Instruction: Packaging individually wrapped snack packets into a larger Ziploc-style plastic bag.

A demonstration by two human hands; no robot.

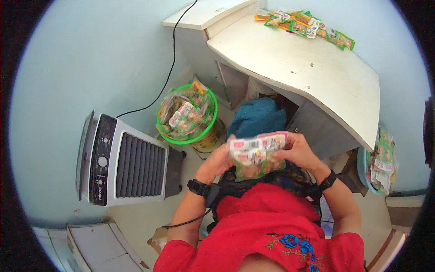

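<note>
Above my lap I hold several sealed plastic food packets (253, 158), pale with print at the top and green-edged and clear below. My left hand (219, 161) grips their left side. On the right side, my right hand (299, 151) pinches the upper edge between thumb and fingers. The packets are slightly blurred, and their exact number is hard to make out. Behind them a blue cloth-like thing (258, 115) bulges up below the desk. Each wrist wears a black band.
At left, a green-rimmed basket (214, 112) full of similar packets sits beside a Micoe air cooler (139, 166). More packets (302, 25) lie at the far edge of the white desk (289, 57). A light-blue basin (363, 170) with packets stands at right. A black cable (174, 51) runs down the wall.
</note>
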